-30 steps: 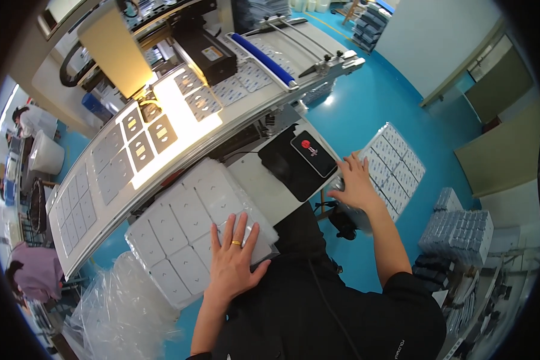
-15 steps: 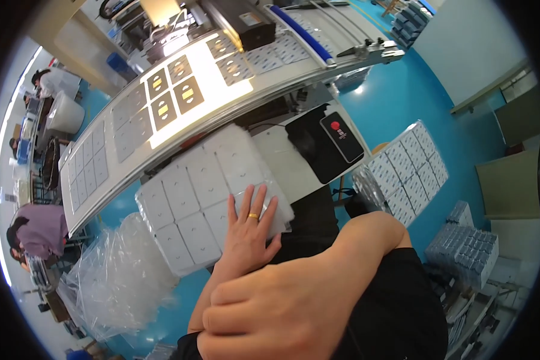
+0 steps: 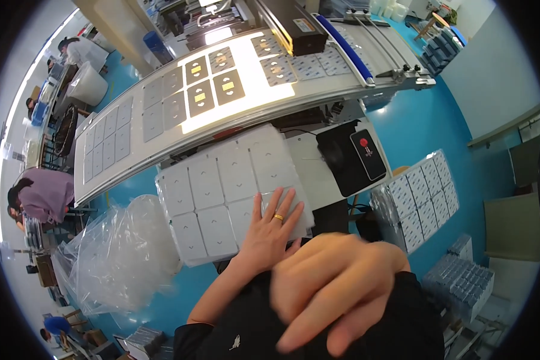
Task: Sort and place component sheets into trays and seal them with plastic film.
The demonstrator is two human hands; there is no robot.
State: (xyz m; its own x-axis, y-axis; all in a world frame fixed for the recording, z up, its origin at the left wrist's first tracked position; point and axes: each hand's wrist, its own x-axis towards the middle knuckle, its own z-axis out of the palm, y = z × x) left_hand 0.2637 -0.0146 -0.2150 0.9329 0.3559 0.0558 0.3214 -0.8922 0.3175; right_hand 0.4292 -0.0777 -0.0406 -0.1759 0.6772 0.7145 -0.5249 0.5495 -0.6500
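My left hand [image 3: 269,233], with a gold ring on one finger, lies flat with spread fingers on the lower right of a stack of pale grey sheets [image 3: 207,195]. The top sheet is divided into several rectangular panels, each with small curved marks. Raised close to the camera, my right hand [image 3: 342,285] is slightly blurred, in front of my dark clothing. Its upper fingers are bent, while two lower fingertips point down and stand apart with nothing visible between them. Part of my left hand's thumb side is hidden behind it.
Beyond the stack runs a conveyor table [image 3: 123,171] with panel sheets and a brightly lit area. A black phone-like device [image 3: 367,155] lies on a black cloth to the right. Clear plastic bags [image 3: 123,252] are left, a patterned sheet stack [image 3: 423,198] right. Other people sit far left.
The view has turned, shifting the scene right in the picture. My right hand has moved off my left wrist to the right, its fingers loosening from a fist. My left hand stays on the sheets.
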